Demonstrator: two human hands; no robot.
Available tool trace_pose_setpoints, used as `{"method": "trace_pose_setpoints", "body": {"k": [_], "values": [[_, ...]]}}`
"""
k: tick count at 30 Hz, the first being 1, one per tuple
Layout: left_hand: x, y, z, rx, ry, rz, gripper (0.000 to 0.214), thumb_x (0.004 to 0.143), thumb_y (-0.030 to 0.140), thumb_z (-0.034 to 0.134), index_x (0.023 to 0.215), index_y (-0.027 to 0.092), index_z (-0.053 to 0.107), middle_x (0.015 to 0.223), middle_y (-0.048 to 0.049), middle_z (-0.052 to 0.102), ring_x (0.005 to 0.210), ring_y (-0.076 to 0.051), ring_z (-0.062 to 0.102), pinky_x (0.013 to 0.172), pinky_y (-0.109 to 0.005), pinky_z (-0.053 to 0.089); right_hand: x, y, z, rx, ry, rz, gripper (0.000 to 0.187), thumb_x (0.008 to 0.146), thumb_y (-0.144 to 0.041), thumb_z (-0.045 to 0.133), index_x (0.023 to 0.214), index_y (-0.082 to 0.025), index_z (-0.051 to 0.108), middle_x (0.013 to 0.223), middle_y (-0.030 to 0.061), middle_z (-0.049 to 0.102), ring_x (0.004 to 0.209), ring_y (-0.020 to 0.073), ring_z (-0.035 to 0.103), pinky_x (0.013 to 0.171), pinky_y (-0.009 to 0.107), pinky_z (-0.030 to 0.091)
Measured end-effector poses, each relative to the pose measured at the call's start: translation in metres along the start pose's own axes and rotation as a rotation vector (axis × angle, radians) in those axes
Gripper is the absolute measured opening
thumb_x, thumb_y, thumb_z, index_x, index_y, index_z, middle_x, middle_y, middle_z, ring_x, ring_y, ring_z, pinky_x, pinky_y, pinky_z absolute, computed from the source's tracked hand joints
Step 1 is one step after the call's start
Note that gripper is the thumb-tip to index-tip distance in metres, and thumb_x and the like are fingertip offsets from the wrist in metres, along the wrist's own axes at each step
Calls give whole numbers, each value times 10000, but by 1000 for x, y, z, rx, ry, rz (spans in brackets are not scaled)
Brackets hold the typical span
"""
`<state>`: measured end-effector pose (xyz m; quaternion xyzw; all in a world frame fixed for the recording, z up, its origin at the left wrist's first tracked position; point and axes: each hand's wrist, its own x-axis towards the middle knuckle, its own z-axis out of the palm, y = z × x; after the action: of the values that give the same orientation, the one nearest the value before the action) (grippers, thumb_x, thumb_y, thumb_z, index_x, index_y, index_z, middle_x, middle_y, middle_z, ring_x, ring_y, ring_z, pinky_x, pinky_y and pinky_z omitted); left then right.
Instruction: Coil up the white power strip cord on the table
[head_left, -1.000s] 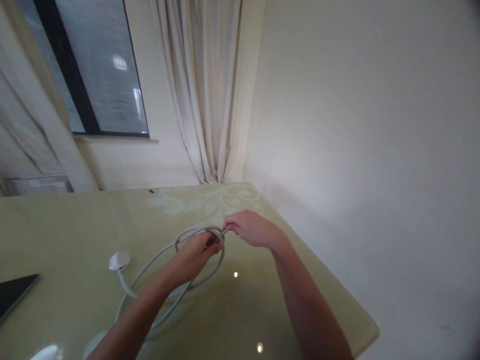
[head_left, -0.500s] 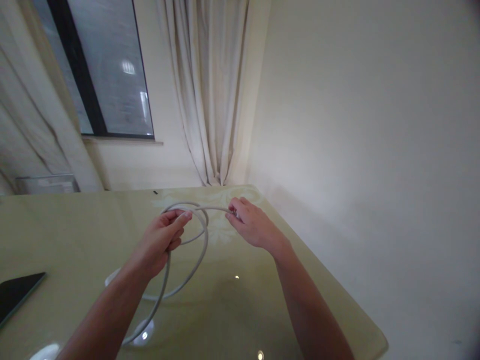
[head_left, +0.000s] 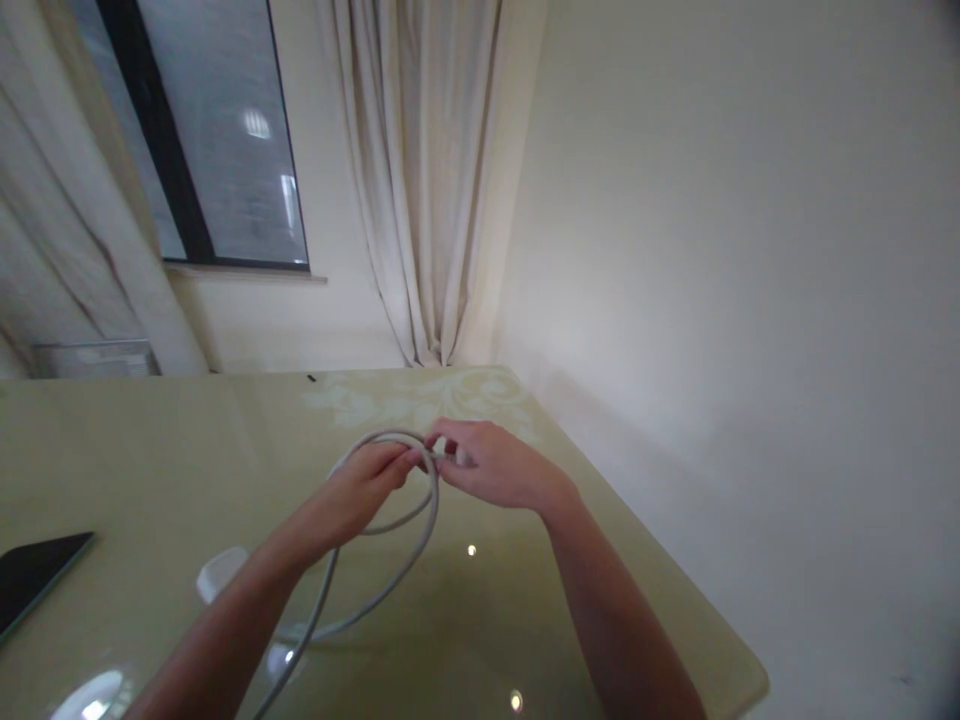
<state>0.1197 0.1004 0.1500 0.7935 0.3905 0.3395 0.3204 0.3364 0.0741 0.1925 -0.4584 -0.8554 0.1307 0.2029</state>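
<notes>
A pale grey-white cable (head_left: 409, 563) hangs in loose loops above the table. Its upper loops are pinched between the thumb and fingers of my left hand (head_left: 367, 487). Close against that hand, my right hand (head_left: 491, 460) grips a short end of the same cable, with its thumb and index finger touching the loops. The very tip of the cable is mostly hidden by my right fingers. Partly behind my left forearm, a white block (head_left: 222, 573), perhaps a charger, lies on the table. A lower length of cable runs down past the bottom of the view.
The glossy yellow-green table (head_left: 585, 600) has its right edge along a white wall. A dark flat device (head_left: 41, 575) lies at the left. One small black object (head_left: 312, 378) sits near the far edge. Beyond are curtains (head_left: 427, 200) and a window (head_left: 225, 140).
My hands have come together: the left moved right and slightly down with the loops, the right moved a little down and left with the cable end. More of the white block shows.
</notes>
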Motion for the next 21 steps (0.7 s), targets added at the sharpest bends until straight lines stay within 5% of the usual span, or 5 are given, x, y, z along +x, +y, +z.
{"method": "trace_pose_setpoints", "body": {"k": [3,6,9,15,21], "values": [[2,-3,-14,-161,158,-186,500,903,648,496,802,196,684,573,52,368,513,-132,346,484,-249,273,-2,14,-7,302,-52,90,491,925,-496,706,1324,-241,576,850,-5,666,698,154,603,616,254,415],[1,-8,-22,-264,251,-290,547,887,700,489,888,189,684,570,86,266,464,-112,242,447,-238,173,-2,27,-13,502,59,112,435,927,-467,700,1247,-198,578,888,8,656,710,141,587,623,252,437],[1,-11,-21,-106,197,-172,494,917,640,474,730,205,614,594,42,411,511,-133,384,483,-248,296,-1,31,-16,475,232,90,335,950,-434,672,1176,-193,618,809,-20,596,718,137,537,642,251,416],[3,-11,-7,248,31,9,390,964,441,437,767,220,691,836,-79,737,811,-243,652,763,-344,469,-4,26,-19,278,126,76,247,964,-329,655,1170,-201,698,837,-10,641,734,143,543,685,259,405],[-2,-2,-10,257,-21,62,313,965,355,468,906,225,747,996,-89,773,946,-261,678,871,-357,479,1,28,-13,179,137,61,222,990,-278,617,1182,-213,708,948,12,705,805,153,584,750,265,409]]}}
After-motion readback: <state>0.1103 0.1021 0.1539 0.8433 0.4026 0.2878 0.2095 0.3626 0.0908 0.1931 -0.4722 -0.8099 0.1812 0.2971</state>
